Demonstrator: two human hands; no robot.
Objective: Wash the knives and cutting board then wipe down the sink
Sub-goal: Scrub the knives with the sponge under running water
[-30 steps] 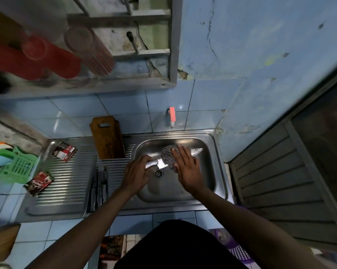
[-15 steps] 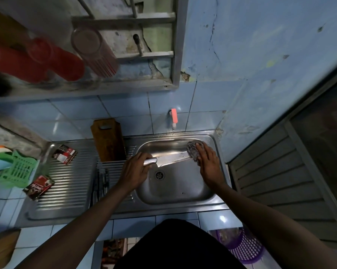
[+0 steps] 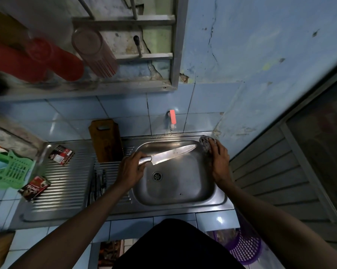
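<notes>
My left hand grips the steel handle of a large knife, whose blade points right across the steel sink bowl. At the sink's back right corner my right hand holds a dark scrubbing cloth against the rim, apart from the blade tip. A brown wooden cutting board leans upright against the tiled wall behind the drainboard. More knives lie on the drainboard left of my left forearm.
A tap with a pink handle sticks out of the wall above the sink. Two sachets lie on the drainboard, with a green basket at far left. A purple basket stands on the floor lower right. Red cups sit on a shelf above.
My right hand slid the cloth along the blade from near the handle, past the tip, to the sink's back right corner. The knife stays held over the bowl.
</notes>
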